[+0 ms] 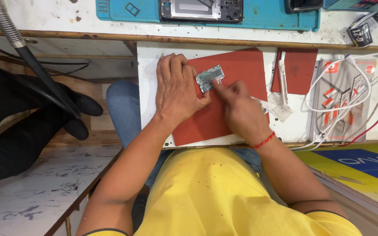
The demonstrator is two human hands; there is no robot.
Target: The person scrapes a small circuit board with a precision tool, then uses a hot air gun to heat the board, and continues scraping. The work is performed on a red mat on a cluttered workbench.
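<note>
The left hand (176,87) lies flat, palm down, on the red mat (237,70), its fingers loosely together and pointing toward the far edge of the pull-out white board (147,87); its thumb reaches right and touches the near-left corner of the small circuit board (210,78), pinning it to the mat rather than gripping it. The right hand (240,111) comes in from the right with its fingers curled and bunched, the forefinger and thumb brought together at the board's right end; whether they pinch a small tool or only press on the board cannot be told, since that spot is blurred. The circuit board is a narrow, pale green-grey rectangle lying flat and slightly tilted, its right end farther from the person, in the upper middle of the mat between the 2 hands. A red thread band (264,140) circles the right wrist. To the right of the mat a second, smaller red pad (300,67) lies on the white board, with a slim white tool (283,81) beside it and a tangle of white cables (342,87) further right. On the bench beyond, an opened phone (201,10) rests on a blue work mat (267,17).
</note>
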